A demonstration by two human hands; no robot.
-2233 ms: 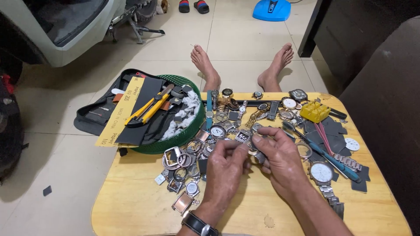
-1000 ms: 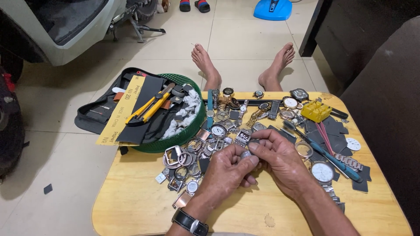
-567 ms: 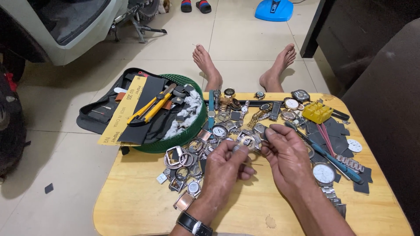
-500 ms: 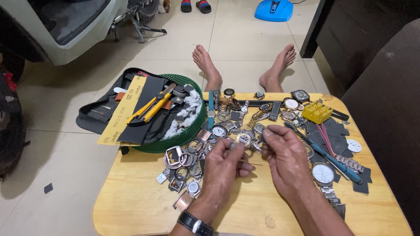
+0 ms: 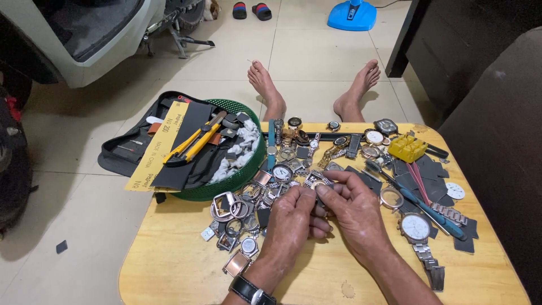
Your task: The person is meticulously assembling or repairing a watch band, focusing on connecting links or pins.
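Both hands pinch a watch part (image 5: 319,185) near yellow label strip (image 5: 160,144)

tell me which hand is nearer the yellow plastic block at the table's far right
Right. The right hand lies below-left of the yellow plastic block, apart from it; the left hand sits farther left, beyond the right.

left hand (image 5: 293,217): pinches small watch (image 5: 319,185) with right hand (image 5: 353,206) | around: heap of watch cases (image 5: 243,212), silver watch (image 5: 416,227), blue screwdriver (image 5: 418,200), yellow holder (image 5: 407,148) | table (image 5: 175,265): light wood | green basket (image 5: 231,181): at table's left edge, holding yellow pliers (image 5: 195,144)
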